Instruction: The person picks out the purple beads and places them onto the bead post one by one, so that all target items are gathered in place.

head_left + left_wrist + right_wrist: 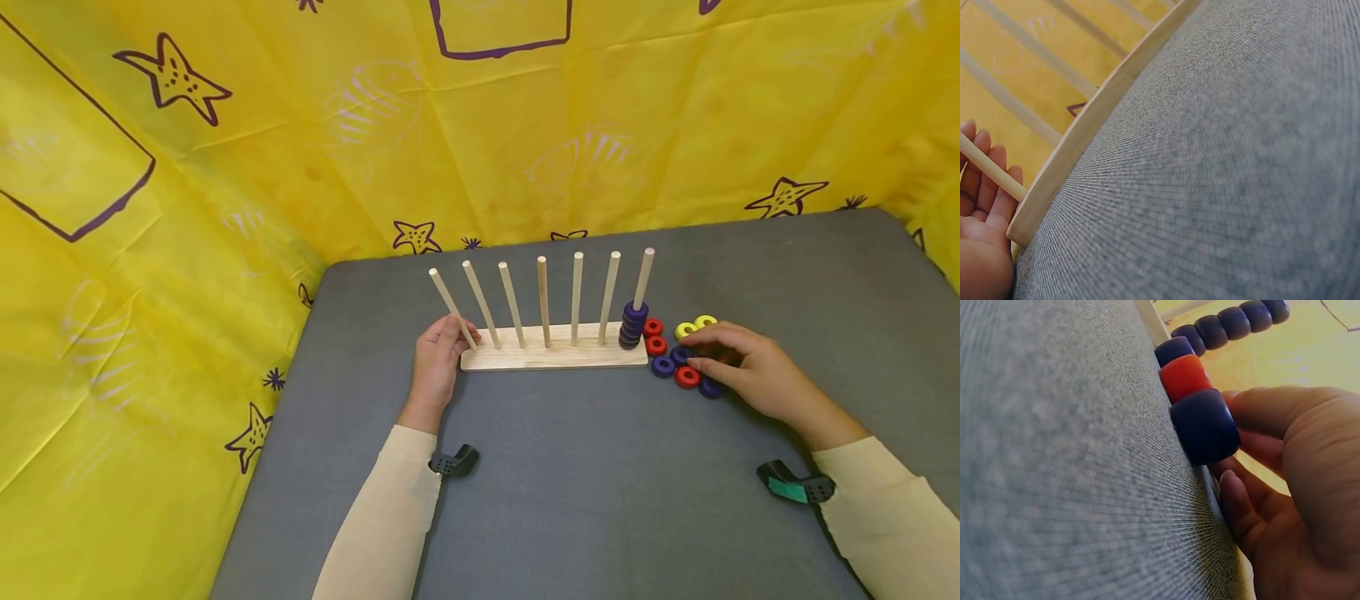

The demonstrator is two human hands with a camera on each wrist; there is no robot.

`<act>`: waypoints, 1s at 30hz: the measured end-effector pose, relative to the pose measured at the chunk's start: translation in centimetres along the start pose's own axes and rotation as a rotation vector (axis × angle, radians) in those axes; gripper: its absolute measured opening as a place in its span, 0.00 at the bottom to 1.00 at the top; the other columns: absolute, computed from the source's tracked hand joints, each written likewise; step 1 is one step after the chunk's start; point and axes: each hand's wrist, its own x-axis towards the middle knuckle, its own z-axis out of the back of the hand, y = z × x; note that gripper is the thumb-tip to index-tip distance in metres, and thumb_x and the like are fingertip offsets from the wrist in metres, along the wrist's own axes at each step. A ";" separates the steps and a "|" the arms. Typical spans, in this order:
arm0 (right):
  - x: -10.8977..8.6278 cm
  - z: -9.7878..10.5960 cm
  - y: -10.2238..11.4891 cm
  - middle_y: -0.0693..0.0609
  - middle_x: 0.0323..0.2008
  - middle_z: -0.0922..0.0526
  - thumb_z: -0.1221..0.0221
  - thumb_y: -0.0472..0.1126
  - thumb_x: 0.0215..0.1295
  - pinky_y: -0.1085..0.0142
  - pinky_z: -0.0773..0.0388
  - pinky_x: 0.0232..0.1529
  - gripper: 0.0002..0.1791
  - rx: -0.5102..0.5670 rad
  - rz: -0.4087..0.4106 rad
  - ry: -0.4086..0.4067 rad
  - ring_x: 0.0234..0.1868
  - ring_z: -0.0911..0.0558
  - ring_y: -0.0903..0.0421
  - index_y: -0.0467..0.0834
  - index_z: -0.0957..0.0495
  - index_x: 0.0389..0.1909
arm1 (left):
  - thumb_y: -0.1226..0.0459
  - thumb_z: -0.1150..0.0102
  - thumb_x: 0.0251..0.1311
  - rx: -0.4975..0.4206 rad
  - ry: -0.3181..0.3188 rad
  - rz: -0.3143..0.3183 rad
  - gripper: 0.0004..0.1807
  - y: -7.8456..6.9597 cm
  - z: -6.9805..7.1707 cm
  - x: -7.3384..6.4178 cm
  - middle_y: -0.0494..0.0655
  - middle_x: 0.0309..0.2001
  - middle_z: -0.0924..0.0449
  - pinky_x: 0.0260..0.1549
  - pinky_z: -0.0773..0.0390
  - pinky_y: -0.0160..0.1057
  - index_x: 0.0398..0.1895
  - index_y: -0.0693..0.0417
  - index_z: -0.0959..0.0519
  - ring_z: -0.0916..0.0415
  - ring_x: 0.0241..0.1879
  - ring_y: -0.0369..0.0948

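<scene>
A wooden stand with a row of upright pegs lies across the table. My left hand is at its left end, thumb and fingers around the leftmost peg; the left wrist view shows the fingers behind that peg. Several purple-blue rings are stacked on the rightmost peg. Right of the stand, my right hand reaches into loose rings, with thumb and index finger at a blue ring. In the right wrist view, a nearer blue ring partly hides the fingertips.
Red rings, yellow rings and more blue rings lie close together by the stand's right end. The grey tabletop spreads in front. A yellow patterned cloth hangs behind and to the left.
</scene>
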 end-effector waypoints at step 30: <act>0.3 -0.6 0.4 0.47 0.45 0.15 0.22 0.30 0.63 0.70 0.26 0.36 0.20 -0.113 -0.041 -0.014 0.40 0.22 0.56 0.40 0.12 0.55 | 0.48 0.44 0.81 -0.009 -0.009 0.008 0.31 0.3 0.1 0.1 0.58 0.39 0.18 0.49 0.18 0.40 0.40 0.75 0.19 0.18 0.43 0.47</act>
